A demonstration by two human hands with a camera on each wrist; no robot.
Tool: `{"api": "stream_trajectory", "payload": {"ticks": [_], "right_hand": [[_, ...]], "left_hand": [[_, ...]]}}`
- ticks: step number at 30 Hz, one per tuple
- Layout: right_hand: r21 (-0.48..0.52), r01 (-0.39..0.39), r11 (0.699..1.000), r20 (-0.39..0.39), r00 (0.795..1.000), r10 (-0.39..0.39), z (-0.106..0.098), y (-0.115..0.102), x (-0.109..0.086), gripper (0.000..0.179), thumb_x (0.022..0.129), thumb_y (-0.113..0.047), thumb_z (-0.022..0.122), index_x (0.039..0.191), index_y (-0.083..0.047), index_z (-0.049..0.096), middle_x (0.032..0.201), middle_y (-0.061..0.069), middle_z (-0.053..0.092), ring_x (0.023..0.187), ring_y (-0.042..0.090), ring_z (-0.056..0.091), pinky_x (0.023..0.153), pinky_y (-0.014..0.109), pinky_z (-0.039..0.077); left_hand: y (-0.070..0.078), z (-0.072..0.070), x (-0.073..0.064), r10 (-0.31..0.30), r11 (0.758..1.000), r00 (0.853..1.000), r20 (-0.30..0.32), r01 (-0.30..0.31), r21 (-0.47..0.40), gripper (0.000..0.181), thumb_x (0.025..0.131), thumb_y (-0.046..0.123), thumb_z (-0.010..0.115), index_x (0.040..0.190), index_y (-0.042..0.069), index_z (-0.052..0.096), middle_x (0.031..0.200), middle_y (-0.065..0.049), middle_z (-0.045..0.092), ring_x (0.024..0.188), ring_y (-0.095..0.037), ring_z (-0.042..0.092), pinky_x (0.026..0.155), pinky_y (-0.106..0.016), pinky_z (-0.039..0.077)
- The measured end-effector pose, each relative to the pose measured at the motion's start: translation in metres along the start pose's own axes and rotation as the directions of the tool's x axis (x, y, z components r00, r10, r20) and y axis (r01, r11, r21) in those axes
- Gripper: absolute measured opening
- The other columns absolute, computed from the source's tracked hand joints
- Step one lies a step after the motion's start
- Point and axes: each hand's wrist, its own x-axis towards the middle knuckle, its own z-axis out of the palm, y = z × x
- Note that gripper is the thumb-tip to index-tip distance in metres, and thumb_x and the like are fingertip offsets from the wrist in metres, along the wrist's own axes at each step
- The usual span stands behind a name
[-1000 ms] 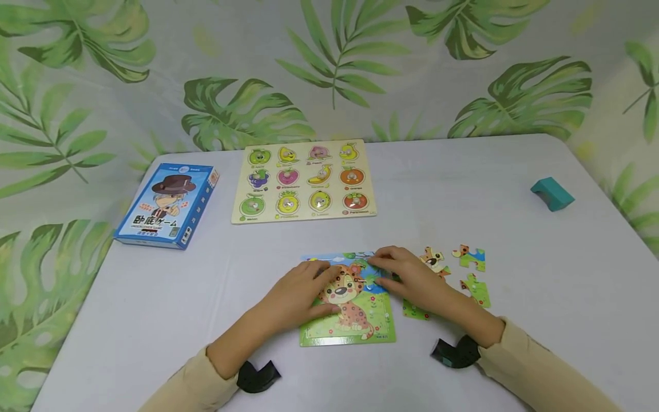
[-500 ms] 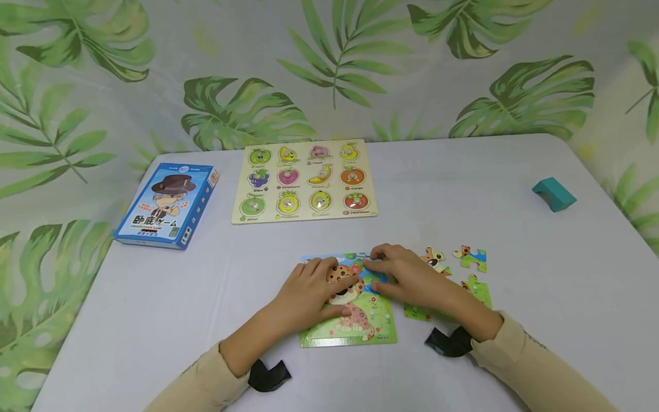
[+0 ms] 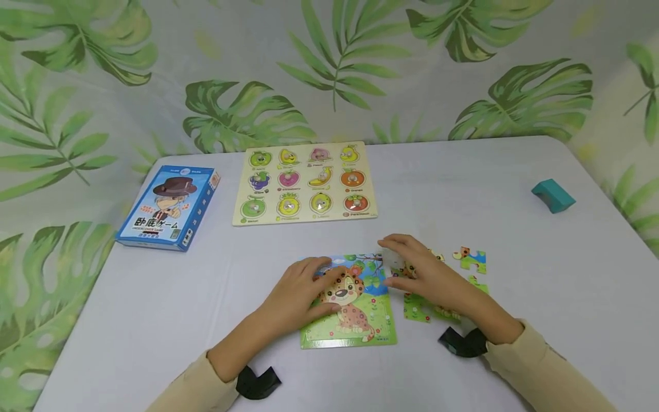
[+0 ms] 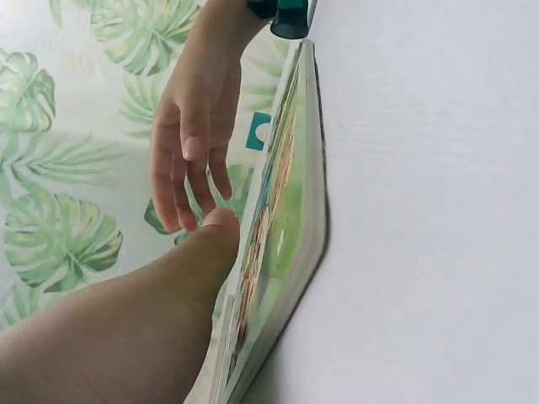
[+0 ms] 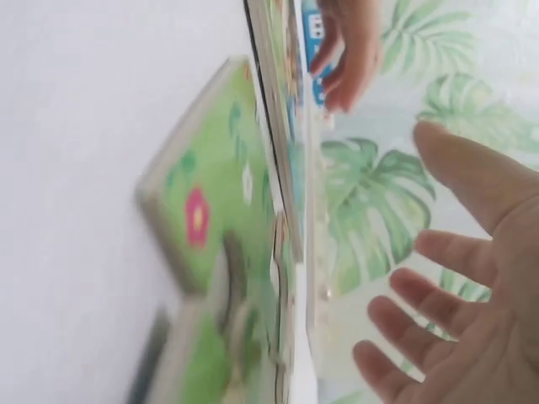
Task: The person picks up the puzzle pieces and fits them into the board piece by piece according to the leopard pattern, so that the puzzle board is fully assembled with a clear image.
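A square leopard puzzle board [image 3: 373, 326] lies flat on the white table, showing a spotted cub on grass under a blue sky. My left hand [image 3: 296, 294] spreads over its left half, fingers loosely bent, with the thumb near the cub's chin. To the right of the board, my right hand [image 3: 429, 280] hovers over several loose jigsaw pieces [image 3: 416, 307], thumb and fingers apart and nothing between them. The right wrist view shows the right hand's fingers [image 5: 455, 311] spread beside a green piece with a pink flower [image 5: 198, 215]. Part of the loose pieces is hidden beneath this hand.
A wooden fruit peg board [image 3: 304, 189] lies at the back of the table. The blue game box [image 3: 167, 209] sits at the far left, and a teal arched block [image 3: 553, 195] at the far right. One loose jigsaw piece [image 3: 471, 259] lies apart at the right.
My right hand has drawn back to the right, off the board's upper right corner and over the loose pieces. The left hand moved right across the cub, then back left.
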Motion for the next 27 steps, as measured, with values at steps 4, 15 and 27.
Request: {"api": "stream_trajectory", "payload": {"ticks": [4, 15, 27], "right_hand": [[0.007, 0.004, 1.0, -0.063, 0.998, -0.003, -0.007, 0.004, -0.007, 0.068, 0.08, -0.035, 0.066, 0.137, -0.012, 0.036, 0.138, 0.007, 0.031, 0.126, 0.025, 0.028, 0.095, 0.048, 0.033], [-0.019, -0.043, 0.999, -0.103, 0.994, 0.041, -0.011, 0.025, -0.027, 0.065, 0.079, -0.026, 0.068, 0.135, -0.008, 0.039, 0.135, 0.011, 0.037, 0.114, 0.03, 0.042, 0.086, 0.049, 0.042], [-0.054, -0.042, 0.998, -0.076, 0.996, 0.037, -0.006, 0.045, -0.027, 0.055, 0.08, -0.022, 0.068, 0.129, -0.007, 0.047, 0.128, 0.011, 0.046, 0.116, 0.029, 0.042, 0.089, 0.047, 0.039]], "left_hand": [[-0.008, -0.003, -0.012, -0.065, 0.997, 0.996, -0.054, 0.063, -0.043, 0.072, 0.083, 0.056, 0.052, 0.14, 0.017, 0.033, 0.136, -0.008, 0.035, 0.125, -0.023, 0.031, 0.101, -0.041, 0.027], [-0.021, -0.012, -0.04, -0.181, 0.975, 0.983, -0.018, 0.177, -0.134, 0.086, 0.079, 0.056, 0.057, 0.141, 0.007, 0.026, 0.143, -0.008, 0.027, 0.13, -0.022, 0.025, 0.103, -0.036, 0.024], [-0.025, -0.01, -0.047, -0.151, 0.961, 0.988, 0.025, 0.153, -0.23, 0.09, 0.074, 0.057, 0.062, 0.14, 0.004, 0.029, 0.142, -0.007, 0.031, 0.128, -0.023, 0.028, 0.103, -0.037, 0.024]]}}
